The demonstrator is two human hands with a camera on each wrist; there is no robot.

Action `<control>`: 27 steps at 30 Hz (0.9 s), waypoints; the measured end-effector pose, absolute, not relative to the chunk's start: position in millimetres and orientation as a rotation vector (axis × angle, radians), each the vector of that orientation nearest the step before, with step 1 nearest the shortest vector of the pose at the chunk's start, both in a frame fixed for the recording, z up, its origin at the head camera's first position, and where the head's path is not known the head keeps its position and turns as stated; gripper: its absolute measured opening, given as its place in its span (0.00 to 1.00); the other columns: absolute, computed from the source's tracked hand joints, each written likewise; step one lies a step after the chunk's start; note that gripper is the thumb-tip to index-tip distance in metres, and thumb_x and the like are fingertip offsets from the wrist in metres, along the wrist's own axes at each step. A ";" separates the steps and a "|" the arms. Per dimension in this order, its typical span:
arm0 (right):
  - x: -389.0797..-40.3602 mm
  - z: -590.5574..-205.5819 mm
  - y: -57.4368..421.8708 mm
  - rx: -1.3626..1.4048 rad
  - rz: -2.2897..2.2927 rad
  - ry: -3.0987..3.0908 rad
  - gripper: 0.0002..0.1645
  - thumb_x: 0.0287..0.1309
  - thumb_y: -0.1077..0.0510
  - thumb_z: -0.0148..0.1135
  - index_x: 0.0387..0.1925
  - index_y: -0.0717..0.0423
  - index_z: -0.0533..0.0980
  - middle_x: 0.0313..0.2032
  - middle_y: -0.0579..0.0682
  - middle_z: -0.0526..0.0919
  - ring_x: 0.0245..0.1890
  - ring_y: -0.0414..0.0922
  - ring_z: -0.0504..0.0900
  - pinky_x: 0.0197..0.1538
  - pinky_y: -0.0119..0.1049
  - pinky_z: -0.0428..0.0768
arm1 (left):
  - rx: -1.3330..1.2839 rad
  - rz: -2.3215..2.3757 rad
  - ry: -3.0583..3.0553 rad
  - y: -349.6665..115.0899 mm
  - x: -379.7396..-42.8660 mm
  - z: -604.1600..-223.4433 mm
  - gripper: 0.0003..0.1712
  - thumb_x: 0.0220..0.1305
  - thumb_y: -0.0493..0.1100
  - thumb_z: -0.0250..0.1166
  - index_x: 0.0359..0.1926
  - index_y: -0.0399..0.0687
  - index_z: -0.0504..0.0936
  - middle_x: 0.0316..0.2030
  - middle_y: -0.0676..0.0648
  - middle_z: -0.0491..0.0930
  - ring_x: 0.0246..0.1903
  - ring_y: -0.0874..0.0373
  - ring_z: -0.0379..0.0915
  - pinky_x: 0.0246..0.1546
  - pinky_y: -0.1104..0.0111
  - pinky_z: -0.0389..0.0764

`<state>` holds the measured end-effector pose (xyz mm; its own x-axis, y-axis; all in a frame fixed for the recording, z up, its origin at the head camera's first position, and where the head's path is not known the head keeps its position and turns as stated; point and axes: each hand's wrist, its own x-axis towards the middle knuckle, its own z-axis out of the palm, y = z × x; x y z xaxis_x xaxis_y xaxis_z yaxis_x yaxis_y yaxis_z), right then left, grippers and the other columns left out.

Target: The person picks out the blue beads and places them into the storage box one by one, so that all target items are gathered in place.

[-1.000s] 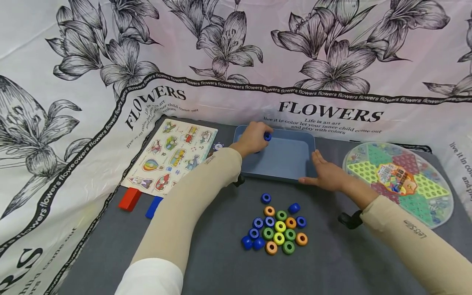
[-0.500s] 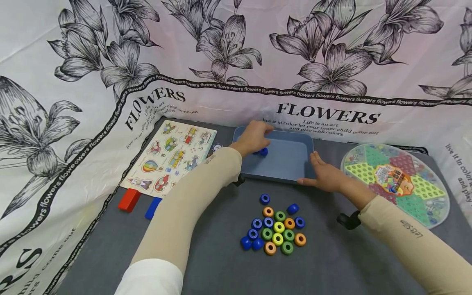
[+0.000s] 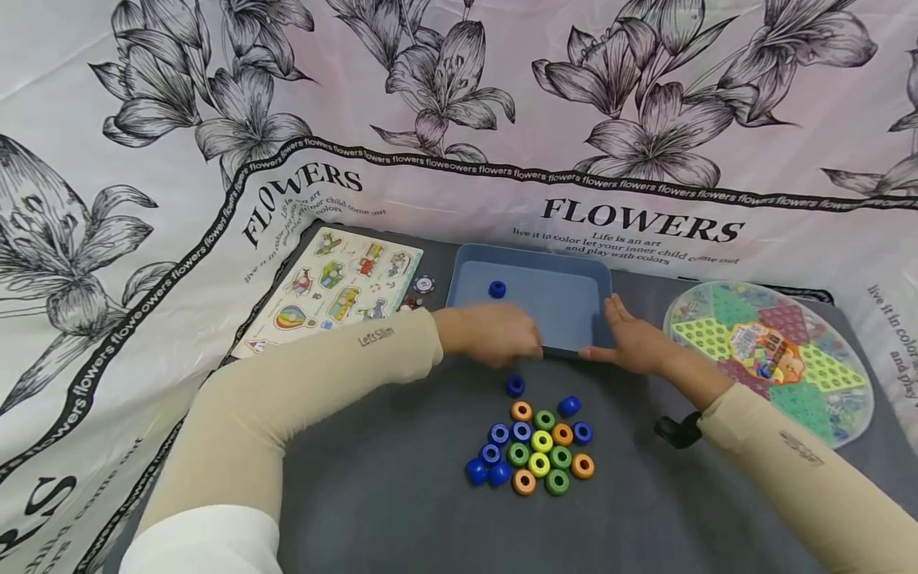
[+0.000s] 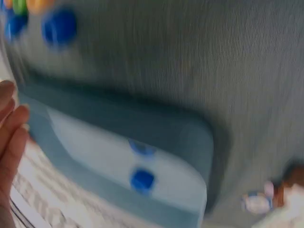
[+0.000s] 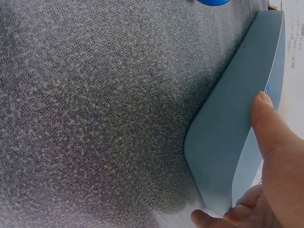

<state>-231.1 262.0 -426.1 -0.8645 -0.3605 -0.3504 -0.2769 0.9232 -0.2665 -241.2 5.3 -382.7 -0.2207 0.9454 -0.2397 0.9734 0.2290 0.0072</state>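
Note:
My left hand (image 3: pixel 495 335) passes over the front edge of the blue-grey tray (image 3: pixel 566 291), fingers slightly bent and blurred. In the left wrist view its fingers (image 4: pixel 12 142) show no bead in them. Inside the tray lies a blue bead (image 3: pixel 497 289); the left wrist view shows a second blue bead (image 4: pixel 142 148) partly behind the rim. At the tray's right front corner, my right hand (image 3: pixel 634 339) rests with fingers stretched along the end wall and thumb (image 5: pixel 270 126) at the front rim. Loose orange beads (image 3: pixel 583 465), green beads, yellow beads and blue beads (image 3: pixel 515 386) lie in front.
A picture puzzle board (image 3: pixel 351 275) lies at the left, partly under my left sleeve. Beside it is a poker chip (image 3: pixel 424 285). To the right lies a round Chinese checkers board (image 3: pixel 774 359). A flower-printed sheet (image 3: pixel 459 191) hangs behind the grey tabletop (image 3: pixel 645 510).
My left hand has let a blue bead go in the tray, then moved from the tray's back left towards the loose beads. The right hand stays at the tray's corner.

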 end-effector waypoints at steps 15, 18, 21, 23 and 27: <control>-229.9 -430.2 262.0 -0.469 -0.305 2.689 0.65 0.56 0.30 0.51 0.68 0.76 0.37 0.69 0.73 0.34 0.64 0.71 0.53 0.64 0.60 0.60 | 1.771 -0.366 2.165 -2.4 -209.5 -431.8 0.17 0.64 0.42 0.60 0.53 0.61 0.79 0.48 0.53 0.74 0.43 0.64 0.73 0.44 0.72 0.77; -229.5 -430.6 261.2 -0.473 -0.304 2.691 0.65 0.56 0.29 0.51 0.68 0.76 0.37 0.69 0.74 0.34 0.64 0.71 0.53 0.64 0.60 0.60 | 1.766 -0.286 2.209 -3.7 -211.2 -429.1 0.17 0.62 0.38 0.60 0.51 0.58 0.80 0.47 0.52 0.71 0.37 0.64 0.73 0.39 0.73 0.77; -229.3 -429.8 261.8 -0.475 -0.307 2.687 0.65 0.56 0.29 0.51 0.68 0.76 0.37 0.69 0.74 0.33 0.64 0.71 0.53 0.63 0.60 0.61 | 1.777 -0.099 2.295 -3.4 -219.1 -420.3 0.14 0.63 0.36 0.58 0.48 0.52 0.81 0.46 0.50 0.70 0.36 0.63 0.71 0.38 0.73 0.75; -229.4 -429.5 262.9 -0.472 -0.307 2.683 0.65 0.56 0.30 0.51 0.68 0.77 0.37 0.69 0.74 0.33 0.64 0.71 0.53 0.62 0.60 0.62 | 1.773 0.037 2.376 -2.9 -228.5 -412.1 0.14 0.63 0.34 0.57 0.48 0.48 0.81 0.46 0.49 0.72 0.40 0.61 0.72 0.42 0.72 0.76; -229.1 -429.3 263.5 -0.465 -0.303 2.680 0.65 0.56 0.29 0.50 0.68 0.76 0.36 0.69 0.73 0.33 0.62 0.72 0.57 0.61 0.60 0.64 | 1.579 0.226 2.575 -3.6 -255.7 -397.2 0.16 0.63 0.37 0.57 0.52 0.45 0.79 0.50 0.48 0.78 0.49 0.58 0.74 0.52 0.69 0.75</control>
